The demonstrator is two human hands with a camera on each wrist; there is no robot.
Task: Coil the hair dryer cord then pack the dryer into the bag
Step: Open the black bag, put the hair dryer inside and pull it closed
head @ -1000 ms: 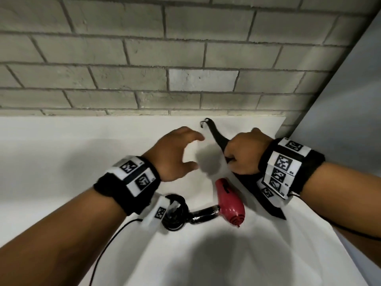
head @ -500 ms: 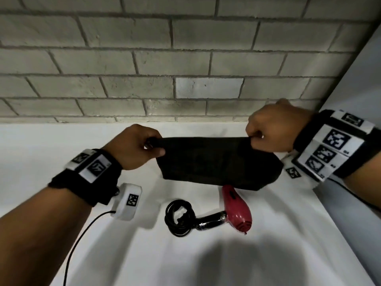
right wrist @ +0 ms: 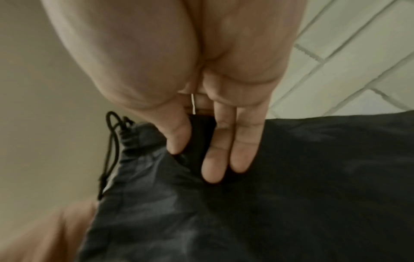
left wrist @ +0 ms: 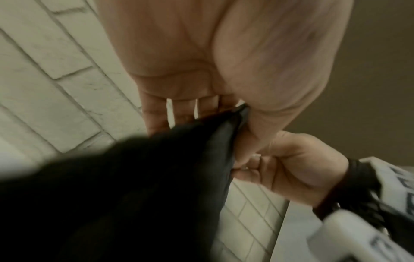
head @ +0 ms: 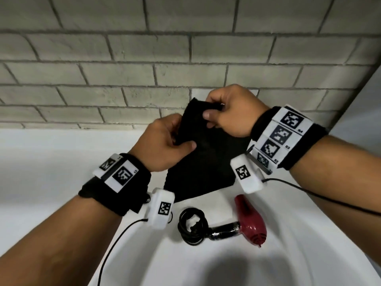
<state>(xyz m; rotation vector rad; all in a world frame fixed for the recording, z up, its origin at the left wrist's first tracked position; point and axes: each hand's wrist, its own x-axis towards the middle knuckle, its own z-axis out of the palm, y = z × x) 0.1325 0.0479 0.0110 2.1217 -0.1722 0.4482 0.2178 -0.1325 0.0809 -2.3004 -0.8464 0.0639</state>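
A black drawstring bag (head: 203,162) hangs in the air above the white table (head: 51,162), held at its top edge by both hands. My left hand (head: 165,145) pinches the bag's left side between thumb and fingers. My right hand (head: 228,112) grips the bag's upper rim. In the left wrist view the bag (left wrist: 134,186) is pinched at the thumb. In the right wrist view my thumb and fingers lie on the bag's fabric (right wrist: 291,177) beside its drawstring (right wrist: 109,150). The red hair dryer (head: 250,219) lies on the table below, its black cord (head: 191,226) coiled by the handle.
A grey brick wall (head: 144,69) runs along the back of the table. A grey panel (head: 362,112) closes off the right side. Thin black cables (head: 115,244) trail from the wrist cameras across the table.
The hands have come together on the bag, which was stretched wide between them half a second ago. It now hangs bunched and upright. The dryer and coil have not moved.
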